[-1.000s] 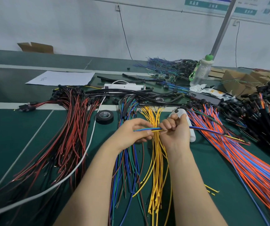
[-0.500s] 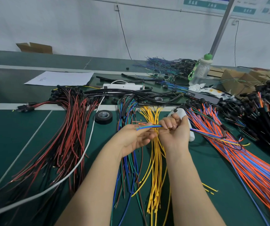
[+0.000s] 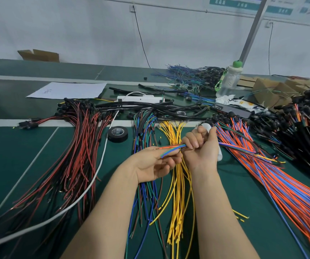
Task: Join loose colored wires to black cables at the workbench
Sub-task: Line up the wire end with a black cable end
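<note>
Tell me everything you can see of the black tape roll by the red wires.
The black tape roll lies flat, hole up, on the green workbench between the red-and-black wire bundle and the multicoloured wire bundle. It looks like glossy electrical tape with a shiny inner core. A white cable passes its left edge. Nothing holds it.

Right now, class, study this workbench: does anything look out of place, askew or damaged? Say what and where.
Nothing looks damaged or spilled. Two small oddities: a few stray yellow wires lie apart from the yellow bundle, to its right, and a white cable runs across the red-and-black wire pile.
</note>
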Action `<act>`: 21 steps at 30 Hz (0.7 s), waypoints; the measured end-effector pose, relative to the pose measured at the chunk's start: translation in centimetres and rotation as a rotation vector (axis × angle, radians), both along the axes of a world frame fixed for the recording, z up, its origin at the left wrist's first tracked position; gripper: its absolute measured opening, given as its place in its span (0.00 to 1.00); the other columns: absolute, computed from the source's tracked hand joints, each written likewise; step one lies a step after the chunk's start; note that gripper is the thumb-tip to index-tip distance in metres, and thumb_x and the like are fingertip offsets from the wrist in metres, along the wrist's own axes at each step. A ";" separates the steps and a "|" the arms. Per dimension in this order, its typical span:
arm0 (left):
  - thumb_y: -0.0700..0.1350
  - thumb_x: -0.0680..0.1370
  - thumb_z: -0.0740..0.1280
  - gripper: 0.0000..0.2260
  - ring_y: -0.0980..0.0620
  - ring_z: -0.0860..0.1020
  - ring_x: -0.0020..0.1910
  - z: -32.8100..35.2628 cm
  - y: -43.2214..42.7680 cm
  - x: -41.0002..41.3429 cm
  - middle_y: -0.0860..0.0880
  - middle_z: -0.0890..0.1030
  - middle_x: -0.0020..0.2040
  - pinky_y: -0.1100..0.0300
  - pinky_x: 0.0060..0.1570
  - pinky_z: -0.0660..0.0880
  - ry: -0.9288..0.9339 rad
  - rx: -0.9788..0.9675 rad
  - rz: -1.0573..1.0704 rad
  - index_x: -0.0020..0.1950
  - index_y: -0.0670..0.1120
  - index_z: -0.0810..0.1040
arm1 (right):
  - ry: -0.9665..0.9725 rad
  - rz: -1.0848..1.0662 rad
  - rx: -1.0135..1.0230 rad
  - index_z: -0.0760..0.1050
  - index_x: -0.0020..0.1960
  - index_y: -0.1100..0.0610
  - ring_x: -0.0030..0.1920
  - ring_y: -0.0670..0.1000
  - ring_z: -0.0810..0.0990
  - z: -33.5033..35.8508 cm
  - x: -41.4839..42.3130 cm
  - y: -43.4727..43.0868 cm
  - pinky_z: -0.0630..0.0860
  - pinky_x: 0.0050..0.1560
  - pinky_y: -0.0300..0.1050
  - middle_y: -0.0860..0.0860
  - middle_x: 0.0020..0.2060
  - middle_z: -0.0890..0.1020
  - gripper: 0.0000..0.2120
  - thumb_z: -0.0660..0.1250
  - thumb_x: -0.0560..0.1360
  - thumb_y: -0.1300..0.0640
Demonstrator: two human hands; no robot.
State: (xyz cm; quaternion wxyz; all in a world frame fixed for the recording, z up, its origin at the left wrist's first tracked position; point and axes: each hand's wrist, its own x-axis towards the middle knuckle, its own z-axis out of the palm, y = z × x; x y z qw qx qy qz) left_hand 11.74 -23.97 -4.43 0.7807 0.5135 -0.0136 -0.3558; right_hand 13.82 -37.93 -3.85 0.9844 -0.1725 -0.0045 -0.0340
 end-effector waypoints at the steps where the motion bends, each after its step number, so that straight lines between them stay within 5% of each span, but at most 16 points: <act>1: 0.45 0.70 0.71 0.06 0.60 0.76 0.25 0.0 0.0 0.0 0.50 0.80 0.33 0.70 0.22 0.72 -0.007 -0.006 -0.010 0.37 0.44 0.85 | -0.010 0.002 0.006 0.71 0.27 0.58 0.18 0.44 0.58 0.0 0.0 0.0 0.54 0.20 0.35 0.46 0.19 0.59 0.30 0.51 0.82 0.43; 9: 0.45 0.70 0.68 0.08 0.60 0.71 0.21 0.0 -0.4 0.1 0.51 0.76 0.29 0.71 0.20 0.69 0.050 -0.141 0.065 0.33 0.43 0.83 | -0.070 0.006 0.094 0.70 0.29 0.57 0.18 0.44 0.58 0.2 -0.4 0.0 0.54 0.20 0.36 0.46 0.19 0.59 0.29 0.51 0.81 0.43; 16: 0.39 0.77 0.64 0.11 0.60 0.65 0.19 0.1 -1.1 0.4 0.51 0.73 0.24 0.70 0.20 0.62 -0.178 0.180 0.231 0.35 0.43 0.76 | -0.066 -0.024 0.054 0.69 0.30 0.57 0.17 0.44 0.56 0.2 -0.4 0.0 0.54 0.18 0.35 0.46 0.18 0.58 0.29 0.49 0.82 0.42; 21: 0.38 0.76 0.63 0.10 0.59 0.63 0.21 0.1 0.2 0.9 0.52 0.71 0.25 0.68 0.21 0.62 -0.187 0.126 0.397 0.34 0.45 0.73 | -0.045 -0.082 0.110 0.71 0.27 0.58 0.17 0.44 0.56 0.3 -0.3 -0.5 0.54 0.17 0.36 0.46 0.18 0.58 0.32 0.48 0.82 0.42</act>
